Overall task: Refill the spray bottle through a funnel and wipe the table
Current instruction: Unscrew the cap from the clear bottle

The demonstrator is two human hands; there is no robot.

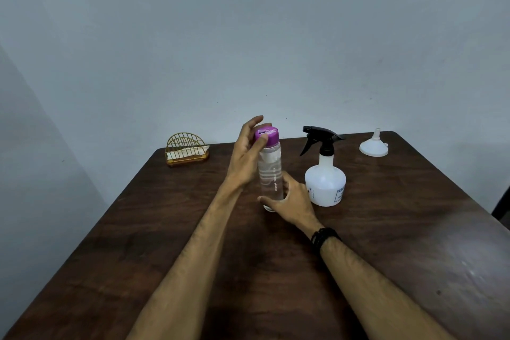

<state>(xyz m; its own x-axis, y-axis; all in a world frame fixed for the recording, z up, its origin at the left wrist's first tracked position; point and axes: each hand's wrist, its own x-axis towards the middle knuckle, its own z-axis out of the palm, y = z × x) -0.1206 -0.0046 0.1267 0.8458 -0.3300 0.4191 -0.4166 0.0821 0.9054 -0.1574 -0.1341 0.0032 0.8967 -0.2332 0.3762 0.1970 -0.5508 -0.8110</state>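
The clear water bottle is standing upright on the bench, long axis vertical. The right hand is wrapping its grip around the base, while the left hand is pinching the purple cap directly above. The spray bottle is waiting just to the right, funnel beyond.

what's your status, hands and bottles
Left hand on purple cap of clear water bottle, right hand gripping its base. Spray bottle capped, funnel upside down far right. Nothing in the way.
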